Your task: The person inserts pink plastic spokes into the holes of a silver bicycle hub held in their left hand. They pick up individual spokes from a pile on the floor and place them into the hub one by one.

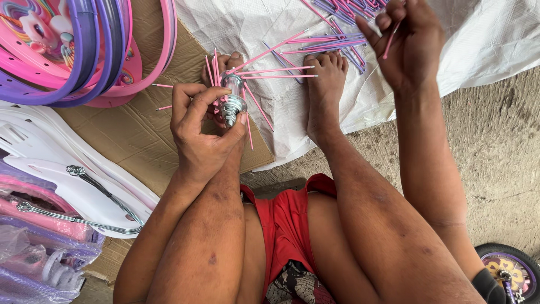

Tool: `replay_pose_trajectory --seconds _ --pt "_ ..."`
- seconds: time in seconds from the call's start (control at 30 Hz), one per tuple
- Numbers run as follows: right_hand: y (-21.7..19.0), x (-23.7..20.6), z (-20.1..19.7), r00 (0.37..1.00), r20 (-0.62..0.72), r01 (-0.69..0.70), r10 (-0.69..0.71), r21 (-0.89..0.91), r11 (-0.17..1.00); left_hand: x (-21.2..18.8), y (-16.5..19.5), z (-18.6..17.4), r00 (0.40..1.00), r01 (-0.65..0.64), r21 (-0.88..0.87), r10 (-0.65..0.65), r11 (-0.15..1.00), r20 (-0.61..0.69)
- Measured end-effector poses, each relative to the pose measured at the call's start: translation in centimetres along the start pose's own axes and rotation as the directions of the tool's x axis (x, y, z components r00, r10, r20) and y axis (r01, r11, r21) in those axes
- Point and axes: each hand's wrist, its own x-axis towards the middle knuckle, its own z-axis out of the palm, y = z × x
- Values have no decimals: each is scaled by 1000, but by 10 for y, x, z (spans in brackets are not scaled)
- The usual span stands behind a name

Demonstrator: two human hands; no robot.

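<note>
My left hand (199, 132) grips a shiny metal wheel hub (232, 97), held upright above my left foot. Several pink spokes (274, 70) stick out of the hub in different directions. My right hand (408, 42) is raised over a pile of loose pink and purple spokes (343, 39) lying on a white sack, and it pinches one pink spoke (390, 40) between its fingers. My two bare feet rest on the cardboard and on the sack, with my right foot (326, 90) next to the hub.
Pink and purple wheel rims (90, 50) are stacked at the top left on brown cardboard (140, 141). White plastic parts and wire pieces (73, 191) lie at the left, above bagged parts. A small tyre (514, 270) shows at the bottom right on bare concrete.
</note>
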Motion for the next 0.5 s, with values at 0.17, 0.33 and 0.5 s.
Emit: replay_pose_trajectory --seconds 0.17,0.33,0.5 --pt "57 -23 6 1000 -24 -16 7 -366 931 0 -3 -1 999 38 -34 -38 999 -3" --pt "106 -66 6 905 311 405 -289 -836 370 1 -4 0 1000 11 -32 -11 999 0" --pt "72 -28 -8 933 224 332 -282 -838 433 0 -3 -1 1000 5 -14 -5 1000 -6"
